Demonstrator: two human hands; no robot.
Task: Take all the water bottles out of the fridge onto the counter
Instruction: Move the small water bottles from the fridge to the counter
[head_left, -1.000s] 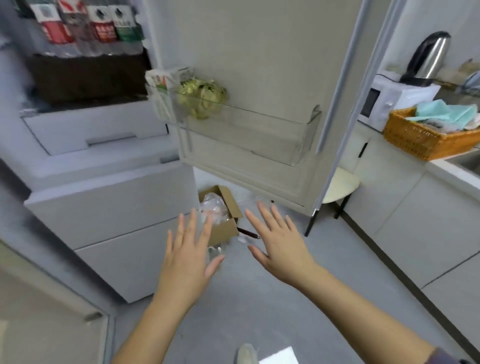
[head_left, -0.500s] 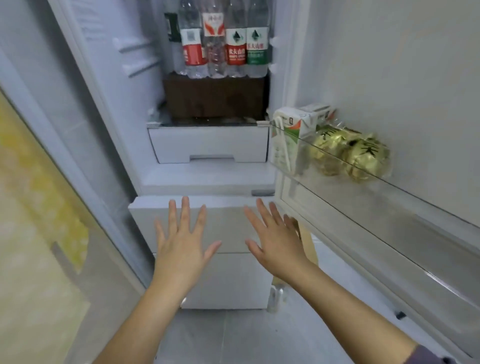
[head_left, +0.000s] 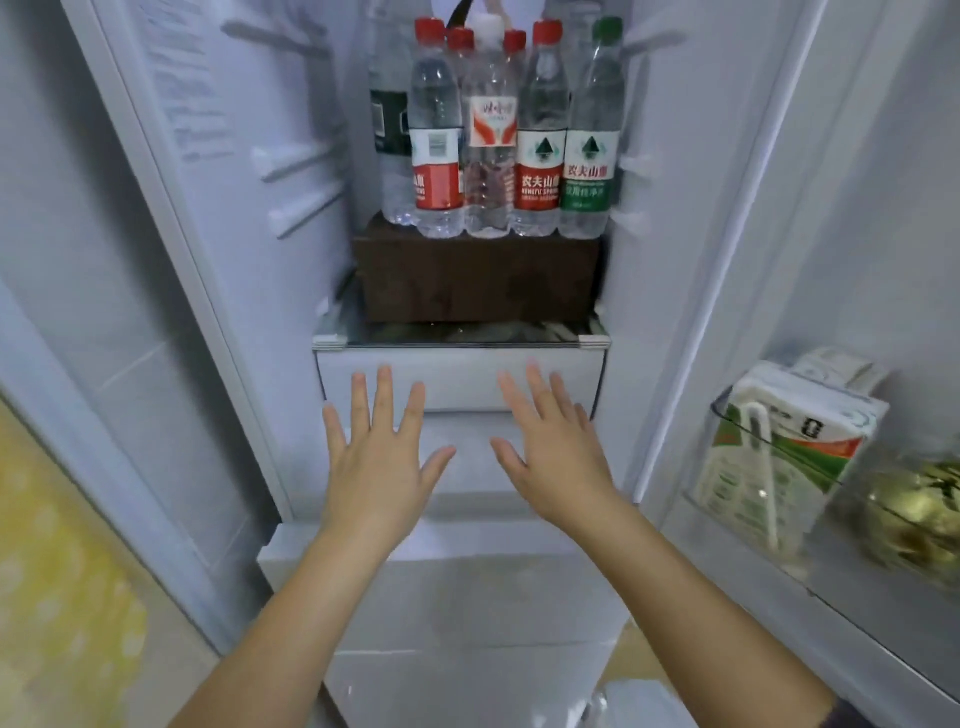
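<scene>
Several clear water bottles (head_left: 491, 140) stand upright in the open fridge on a dark brown box (head_left: 478, 278). Most have red caps and red labels; the rightmost bottle (head_left: 589, 140) has a green cap and green label, and a dark-labelled one (head_left: 389, 124) stands behind at the left. My left hand (head_left: 376, 462) and my right hand (head_left: 553, 452) hover flat with fingers spread, well below the bottles, in front of the white drawer (head_left: 460, 379). Neither hand touches anything.
The brown box rests on a glass shelf (head_left: 462, 335). The fridge door at the right has a clear bin (head_left: 810, 551) holding a white and green carton (head_left: 779, 452) and a yellow-green packet (head_left: 919, 509). Shelf rails line both inner walls. Lower drawers sit under my forearms.
My view has swung left from the door and kitchen floor to face the fridge interior and moved closer. Both hands stay spread and empty in front of me.
</scene>
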